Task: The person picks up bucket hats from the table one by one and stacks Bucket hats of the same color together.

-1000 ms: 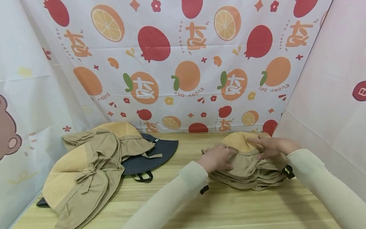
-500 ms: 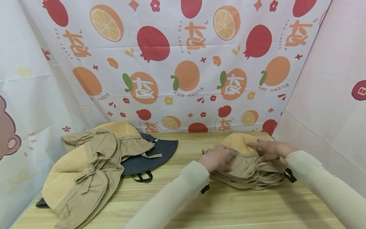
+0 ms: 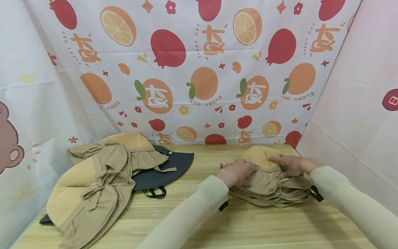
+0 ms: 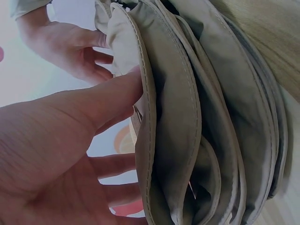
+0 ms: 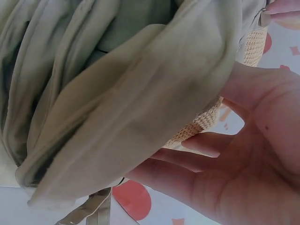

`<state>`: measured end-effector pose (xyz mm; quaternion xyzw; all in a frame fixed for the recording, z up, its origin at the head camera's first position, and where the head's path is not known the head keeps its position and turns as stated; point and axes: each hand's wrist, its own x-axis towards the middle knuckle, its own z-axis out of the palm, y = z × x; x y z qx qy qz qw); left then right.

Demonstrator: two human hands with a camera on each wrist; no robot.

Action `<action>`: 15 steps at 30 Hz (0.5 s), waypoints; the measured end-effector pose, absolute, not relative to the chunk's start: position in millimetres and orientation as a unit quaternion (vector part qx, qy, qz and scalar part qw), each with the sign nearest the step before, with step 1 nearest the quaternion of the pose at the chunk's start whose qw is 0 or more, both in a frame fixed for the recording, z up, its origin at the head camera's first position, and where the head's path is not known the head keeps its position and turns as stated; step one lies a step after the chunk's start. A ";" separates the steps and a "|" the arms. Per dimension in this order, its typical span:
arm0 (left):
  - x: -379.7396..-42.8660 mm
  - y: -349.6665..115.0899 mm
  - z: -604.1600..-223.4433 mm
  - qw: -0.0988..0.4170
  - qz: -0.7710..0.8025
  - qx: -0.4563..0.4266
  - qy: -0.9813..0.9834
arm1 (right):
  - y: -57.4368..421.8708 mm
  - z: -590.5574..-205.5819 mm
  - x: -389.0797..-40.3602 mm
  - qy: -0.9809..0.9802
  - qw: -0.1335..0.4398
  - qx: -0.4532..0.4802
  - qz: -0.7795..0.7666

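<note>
At the right of the head view, a stack of sun hats [image 3: 262, 180] lies on the table, the top one with a straw-yellow crown [image 3: 256, 155] and a khaki cloth brim. My left hand [image 3: 237, 173] rests on its left side, fingers spread. In the left wrist view, the left thumb [image 4: 117, 96] touches the edge of the top brim [image 4: 147, 136], with several layered brims beyond. My right hand [image 3: 293, 164] lies on the stack's right side. The right wrist view shows the right-hand fingers [image 5: 187, 164] spread, partly hidden behind the khaki cloth [image 5: 154, 93], near the woven crown.
Several more hats lie at the left: a straw-and-khaki hat [image 3: 93, 193] in front, another straw-crowned hat [image 3: 130, 140] behind it, and a dark navy hat [image 3: 168, 173] partly underneath. The wooden table [image 3: 192, 211] meets a fruit-print curtain [image 3: 217, 114] at the back and pale curtains at both sides.
The right hand has shifted slightly down on the top hat and its fingers have drawn in a little. The left hand and the hats stay almost still.
</note>
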<state>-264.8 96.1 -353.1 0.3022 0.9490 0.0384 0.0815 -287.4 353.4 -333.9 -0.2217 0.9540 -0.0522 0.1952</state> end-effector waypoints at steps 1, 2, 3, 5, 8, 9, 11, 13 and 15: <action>-265.0 96.0 -353.6 0.081 0.039 0.303 0.949 | 353.2 -334.2 -287.4 0.954 0.196 -0.220 -0.050; -265.1 95.9 -354.0 0.080 0.041 0.303 0.949 | 352.8 -334.3 -287.4 0.954 0.198 -0.218 -0.049; -265.2 95.9 -354.6 0.080 0.042 0.303 0.949 | 352.6 -334.5 -287.5 0.955 0.199 -0.216 -0.048; -265.0 95.8 -355.6 0.079 0.044 0.305 0.948 | 352.0 -334.8 -287.5 0.955 0.201 -0.214 -0.046; -264.6 96.0 -357.8 0.078 0.041 0.309 0.947 | 351.0 -335.8 -287.3 0.954 0.203 -0.216 -0.039; -264.5 96.0 -358.7 0.077 0.040 0.311 0.946 | 350.6 -336.2 -287.2 0.954 0.203 -0.217 -0.036; -264.5 96.1 -360.2 0.076 0.036 0.314 0.946 | 349.8 -336.9 -287.3 0.954 0.201 -0.222 -0.029; -264.7 95.8 -361.1 0.074 0.033 0.313 0.946 | 348.7 -337.7 -288.1 0.954 0.198 -0.225 -0.022; -265.1 95.3 -361.5 0.073 0.031 0.312 0.947 | 346.8 -337.6 -288.7 0.954 0.196 -0.227 -0.020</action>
